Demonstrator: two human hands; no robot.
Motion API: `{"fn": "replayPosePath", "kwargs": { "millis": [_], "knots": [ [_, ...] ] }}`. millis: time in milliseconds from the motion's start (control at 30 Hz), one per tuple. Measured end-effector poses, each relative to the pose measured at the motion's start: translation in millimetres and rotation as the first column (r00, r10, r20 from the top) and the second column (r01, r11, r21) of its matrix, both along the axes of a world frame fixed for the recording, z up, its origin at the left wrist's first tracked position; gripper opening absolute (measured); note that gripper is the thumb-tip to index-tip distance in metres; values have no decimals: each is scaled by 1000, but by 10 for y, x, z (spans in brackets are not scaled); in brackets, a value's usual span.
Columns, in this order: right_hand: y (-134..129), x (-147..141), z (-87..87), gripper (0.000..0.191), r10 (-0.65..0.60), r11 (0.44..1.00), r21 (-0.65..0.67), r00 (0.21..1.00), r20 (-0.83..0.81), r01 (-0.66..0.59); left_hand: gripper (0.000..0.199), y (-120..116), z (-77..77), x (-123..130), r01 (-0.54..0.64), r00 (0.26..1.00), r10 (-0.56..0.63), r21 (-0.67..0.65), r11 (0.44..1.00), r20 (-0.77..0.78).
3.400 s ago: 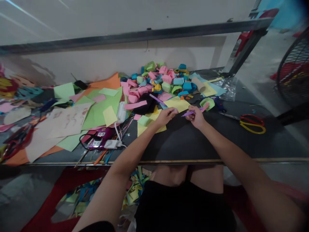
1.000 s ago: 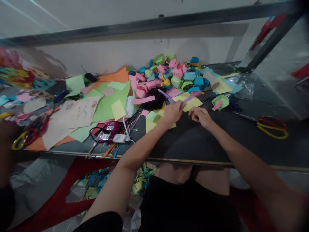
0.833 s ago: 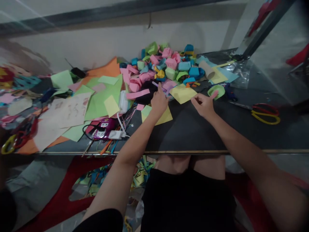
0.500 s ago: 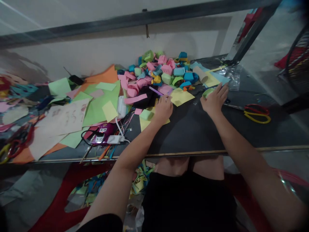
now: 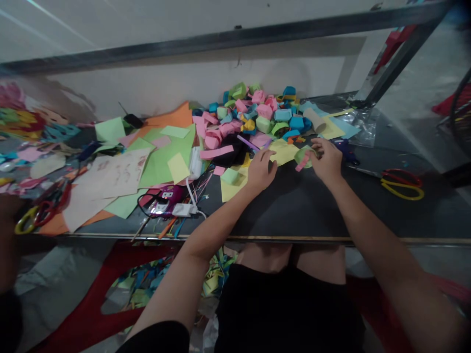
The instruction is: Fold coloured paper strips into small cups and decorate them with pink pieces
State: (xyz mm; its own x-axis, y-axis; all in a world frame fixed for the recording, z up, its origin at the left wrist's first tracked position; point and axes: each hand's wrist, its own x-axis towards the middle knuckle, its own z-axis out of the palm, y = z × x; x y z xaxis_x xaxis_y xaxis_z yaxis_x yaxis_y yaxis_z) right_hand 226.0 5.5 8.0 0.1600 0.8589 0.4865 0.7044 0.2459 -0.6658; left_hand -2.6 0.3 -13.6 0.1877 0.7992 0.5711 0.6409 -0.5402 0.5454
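My right hand [image 5: 326,159] pinches a green paper piece [image 5: 302,156] with a pink strip [image 5: 303,162] on it, over the dark table. To its left, my left hand [image 5: 262,170] is open, fingers spread and curved, with nothing in it. Yellow paper [image 5: 284,153] lies between and behind the hands. Beside my left hand, a pale green folded piece [image 5: 230,176] rests on another yellow sheet [image 5: 228,191]. Behind the hands rises a heap of folded paper pieces [image 5: 263,111] in pink, blue, green and yellow.
Red and yellow scissors [image 5: 403,184] lie at right, near a dark blue tool [image 5: 346,149]. A purple power strip [image 5: 167,198], green sheets [image 5: 158,162] and more scissors [image 5: 46,212] are at left. Another person's arm [image 5: 8,240] shows at the left edge.
My right hand has drawn back slightly from the blue tool and now shows the green piece with a pink strip. My left hand has lifted and spread. The other person's arm has appeared.
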Motion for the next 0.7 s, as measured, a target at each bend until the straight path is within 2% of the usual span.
{"fn": "replayPosePath", "kwargs": {
  "millis": [100, 200, 267, 333, 433, 567, 700],
  "knots": [
    [-24, -188, -91, 33, 163, 986, 27, 941, -295, -163, 37, 41, -64, 36, 153, 959, -106, -167, 974, 261],
    [-68, -382, -175, 37, 269, 955, 4, 859, -435, -297, 35, 83, -112, 52, 336, 867, -168, -301, 892, 469],
    [-85, -455, -204, 41, 290, 934, -39, 818, -497, -356, 29, 92, -109, 39, 375, 831, -157, -330, 866, 533],
    [-88, -478, -212, 44, 285, 909, -112, 795, -535, -401, 23, 84, -80, 20, 349, 822, -115, -335, 875, 557],
    [-76, -460, -207, 42, 274, 887, -200, 822, -499, -416, 15, 50, -27, 17, 290, 837, -63, -344, 893, 544],
    [-67, -432, -201, 29, 295, 912, -160, 875, -383, -377, 9, -10, 11, 52, 238, 881, -54, -342, 909, 470],
    [-66, -430, -213, 23, 310, 902, -195, 893, -327, -385, 5, -47, 21, 67, 160, 937, -42, -319, 934, 347]
  ]
}}
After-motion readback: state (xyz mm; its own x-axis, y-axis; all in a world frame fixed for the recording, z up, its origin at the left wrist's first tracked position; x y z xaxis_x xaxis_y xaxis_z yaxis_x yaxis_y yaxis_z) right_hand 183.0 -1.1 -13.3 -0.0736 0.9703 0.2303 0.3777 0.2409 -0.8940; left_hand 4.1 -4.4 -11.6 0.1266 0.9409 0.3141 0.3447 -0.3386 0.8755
